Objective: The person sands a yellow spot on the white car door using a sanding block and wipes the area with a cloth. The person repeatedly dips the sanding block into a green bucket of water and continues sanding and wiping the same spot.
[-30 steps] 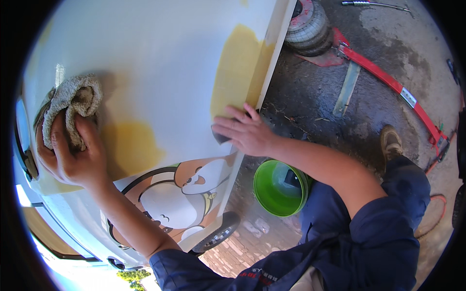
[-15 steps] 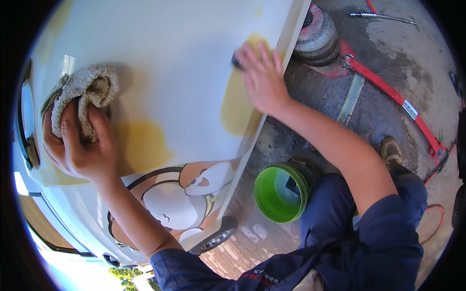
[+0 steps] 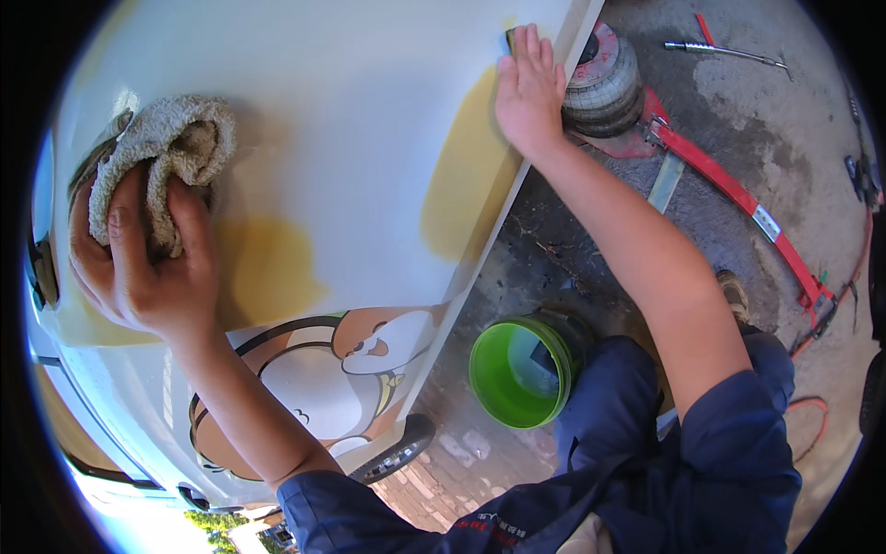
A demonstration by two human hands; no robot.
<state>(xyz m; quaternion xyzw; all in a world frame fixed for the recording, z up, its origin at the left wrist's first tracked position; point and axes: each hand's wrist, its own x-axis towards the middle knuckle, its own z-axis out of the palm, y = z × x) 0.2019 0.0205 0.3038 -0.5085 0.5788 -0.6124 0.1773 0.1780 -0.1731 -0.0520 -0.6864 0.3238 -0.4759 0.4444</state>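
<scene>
A white car door panel point(image 3: 369, 120) fills the left and middle, with yellowish patches of filler point(image 3: 277, 268) on it. My left hand point(image 3: 152, 268) is closed round a bunched, beige terry towel point(image 3: 161, 129) and rests against the panel at the left. Near the panel's far right edge, my right hand point(image 3: 535, 92) lies nearly flat with fingers stretched. A small dark pad point(image 3: 509, 40) peeks out beside its fingertips; the rest is hidden under the hand. Just below that hand, a long yellow patch point(image 3: 461, 175) runs along the edge.
A green bucket point(image 3: 480, 374) with liquid and a dark item inside stands by my knee. Right of the panel are a wheel-like round jack point(image 3: 604, 83) with a red handle point(image 3: 720, 175), a metal air tool point(image 3: 729, 52) and a red hose point(image 3: 817, 415). A cartoon decal point(image 3: 314, 388) covers the lower panel.
My right hand has slid up and to the right along the panel's edge, the dark pad moving with it. My left hand keeps the towel in nearly the same place.
</scene>
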